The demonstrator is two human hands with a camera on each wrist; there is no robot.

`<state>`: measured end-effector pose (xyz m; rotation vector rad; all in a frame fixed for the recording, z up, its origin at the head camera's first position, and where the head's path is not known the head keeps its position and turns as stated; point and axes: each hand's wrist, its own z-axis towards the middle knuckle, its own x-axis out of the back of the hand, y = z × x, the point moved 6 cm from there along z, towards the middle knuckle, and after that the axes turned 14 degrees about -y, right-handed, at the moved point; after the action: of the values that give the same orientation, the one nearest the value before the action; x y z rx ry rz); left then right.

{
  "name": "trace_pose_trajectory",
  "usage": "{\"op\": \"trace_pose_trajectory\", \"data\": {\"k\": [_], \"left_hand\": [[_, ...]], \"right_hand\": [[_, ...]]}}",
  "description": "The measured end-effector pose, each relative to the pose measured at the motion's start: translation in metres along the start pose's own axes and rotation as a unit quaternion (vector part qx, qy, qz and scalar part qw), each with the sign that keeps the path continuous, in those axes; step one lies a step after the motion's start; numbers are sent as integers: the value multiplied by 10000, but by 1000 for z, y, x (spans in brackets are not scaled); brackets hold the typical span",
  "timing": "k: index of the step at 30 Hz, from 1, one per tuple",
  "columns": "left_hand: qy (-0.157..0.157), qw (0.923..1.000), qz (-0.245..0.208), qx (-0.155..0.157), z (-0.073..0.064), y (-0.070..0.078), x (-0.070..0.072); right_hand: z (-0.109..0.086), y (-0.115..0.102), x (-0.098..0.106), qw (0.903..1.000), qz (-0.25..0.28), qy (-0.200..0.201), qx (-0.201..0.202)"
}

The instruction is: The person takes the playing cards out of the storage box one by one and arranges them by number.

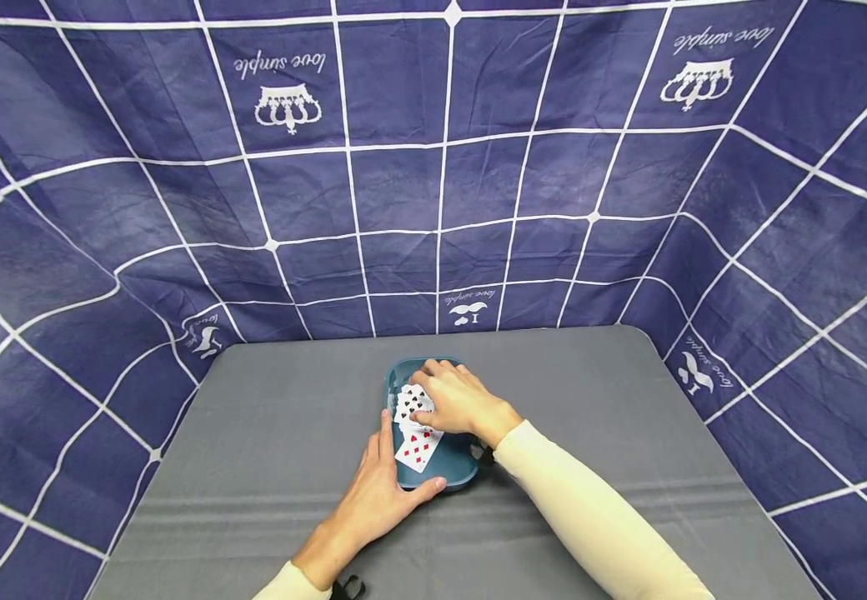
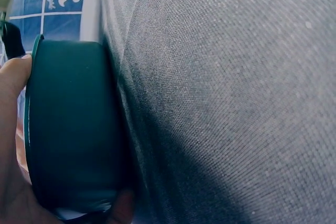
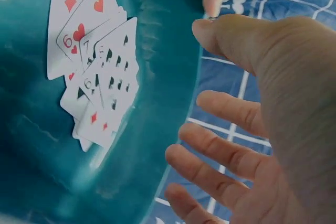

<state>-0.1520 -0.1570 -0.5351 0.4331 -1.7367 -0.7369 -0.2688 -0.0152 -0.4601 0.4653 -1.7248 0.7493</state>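
A teal plastic tub [image 1: 444,467] with rounded corners stands on the grey table. Inside lies a loose, overlapping pile of playing cards [image 3: 102,72], face up, with red diamonds, hearts and black spades showing. My left hand [image 1: 377,500] holds the tub at its near left corner, index finger along the left side and thumb on the near rim. In the left wrist view the tub's outer wall [image 2: 73,119] fills the space beside that hand. My right hand [image 1: 458,398] reaches over the cards towards the tub's far end. Its fingers [image 3: 215,150] are spread, holding nothing in the right wrist view.
The grey cloth-covered table [image 1: 276,417] extends around the tub. A blue curtain [image 1: 403,183] with white grid lines hangs behind and along both sides of the table. A black strap [image 1: 347,587] sits at the left wrist.
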Motion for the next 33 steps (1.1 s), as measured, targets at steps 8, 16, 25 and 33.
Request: {"op": "trace_pose_trajectory", "data": {"k": [8,16,25,33], "left_hand": [[-22,9999,-69,71,1,-3,-1],[-67,9999,-122,97,1,-7,-7],[-139,9998,-42,121,2,-5,-8],[-100,9999,-60,62,1,-2,-2]], "right_hand": [[27,7,-16,9977,19,-619,-260],[42,11,-34,9936,71,-986,-554],[45,18,-44,9896,105,-1234,-731],[47,17,-39,9907,156,-1161,-690]]}}
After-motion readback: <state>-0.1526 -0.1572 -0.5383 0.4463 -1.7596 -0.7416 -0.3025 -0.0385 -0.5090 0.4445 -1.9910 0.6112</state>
